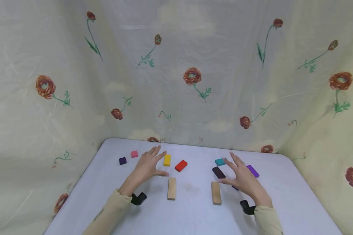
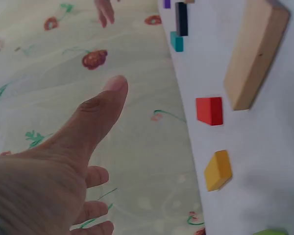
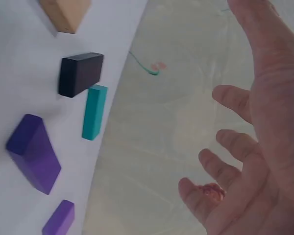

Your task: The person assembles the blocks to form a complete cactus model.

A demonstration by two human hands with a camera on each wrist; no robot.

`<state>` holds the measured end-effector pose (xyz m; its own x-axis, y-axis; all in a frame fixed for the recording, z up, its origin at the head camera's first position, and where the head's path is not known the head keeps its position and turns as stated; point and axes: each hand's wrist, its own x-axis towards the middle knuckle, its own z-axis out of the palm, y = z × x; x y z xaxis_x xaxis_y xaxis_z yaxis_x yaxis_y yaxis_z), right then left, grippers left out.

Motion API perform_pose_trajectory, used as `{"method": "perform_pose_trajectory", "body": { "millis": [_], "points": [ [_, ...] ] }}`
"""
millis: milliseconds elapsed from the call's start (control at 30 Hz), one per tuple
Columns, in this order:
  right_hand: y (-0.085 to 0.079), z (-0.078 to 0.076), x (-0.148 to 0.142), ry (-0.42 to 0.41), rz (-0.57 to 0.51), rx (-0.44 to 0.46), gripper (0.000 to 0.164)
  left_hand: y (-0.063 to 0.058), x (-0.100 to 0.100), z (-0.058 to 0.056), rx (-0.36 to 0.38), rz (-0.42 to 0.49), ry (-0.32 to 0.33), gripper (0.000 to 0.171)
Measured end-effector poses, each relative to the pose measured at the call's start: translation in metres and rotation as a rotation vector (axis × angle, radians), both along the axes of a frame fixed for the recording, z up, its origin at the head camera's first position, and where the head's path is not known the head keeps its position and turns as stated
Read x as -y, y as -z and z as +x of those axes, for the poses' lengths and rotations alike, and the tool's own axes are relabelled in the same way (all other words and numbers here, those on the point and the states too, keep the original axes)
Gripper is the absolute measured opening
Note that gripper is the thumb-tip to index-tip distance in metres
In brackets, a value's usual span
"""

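My left hand (image 1: pixel 148 164) hovers over the table with thumb and fingers spread, holding nothing. Near its thumb lie a plain wooden block (image 1: pixel 172 189), a yellow block (image 1: pixel 167 160) and a red block (image 1: pixel 181 165). On the other side, my right hand (image 1: pixel 242 175) is also raised, its fingers apart and palm bare in the right wrist view. Around it are a second wooden block (image 1: pixel 216 193), a black block (image 1: pixel 218 172), a teal block (image 1: pixel 220 162) and a purple block (image 1: pixel 253 171). A darker purple block (image 3: pixel 34 154) is mostly hidden beneath that hand in the head view.
Small pink (image 1: pixel 134 154) and dark (image 1: pixel 122 161) blocks lie at the table's back left. A green block (image 2: pixel 271 232) peeks in at the left wrist view's bottom edge. The white table (image 1: pixel 194 215) meets a flowered curtain (image 1: pixel 176 81) behind and at both sides.
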<state>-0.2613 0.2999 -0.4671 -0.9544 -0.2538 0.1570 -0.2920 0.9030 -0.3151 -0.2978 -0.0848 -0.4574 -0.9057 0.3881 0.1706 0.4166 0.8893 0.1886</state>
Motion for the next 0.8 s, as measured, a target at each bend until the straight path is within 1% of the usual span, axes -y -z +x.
{"method": "perform_pose_trajectory", "body": {
  "millis": [67, 133, 267, 433, 567, 667, 800],
  "points": [
    [0.004, 0.002, 0.000, -0.023, -0.001, -0.007, 0.094, 0.005, -0.002, 0.001, 0.004, 0.008, 0.023, 0.089],
    [0.009, 0.003, 0.001, -0.046, -0.001, -0.004, 0.091, 0.010, -0.003, 0.003, 0.028, 0.021, 0.040, 0.083],
    [0.019, 0.006, 0.003, -0.053, -0.006, 0.052, 0.090, 0.021, -0.007, 0.007, 0.086, 0.040, 0.081, 0.073],
    [0.030, 0.008, 0.009, -0.032, -0.010, 0.135, 0.096, 0.037, -0.013, 0.013, 0.150, 0.012, 0.140, 0.072],
    [0.038, 0.010, 0.011, -0.026, -0.011, 0.164, 0.096, 0.047, -0.016, 0.015, 0.202, 0.002, 0.171, 0.072],
    [0.041, 0.011, 0.013, -0.031, -0.027, 0.184, 0.092, 0.051, -0.018, 0.015, 0.242, 0.001, 0.188, 0.071],
    [0.042, 0.012, 0.016, -0.049, -0.038, 0.204, 0.086, 0.051, -0.019, 0.015, 0.307, 0.002, 0.227, 0.069]
  ]
}}
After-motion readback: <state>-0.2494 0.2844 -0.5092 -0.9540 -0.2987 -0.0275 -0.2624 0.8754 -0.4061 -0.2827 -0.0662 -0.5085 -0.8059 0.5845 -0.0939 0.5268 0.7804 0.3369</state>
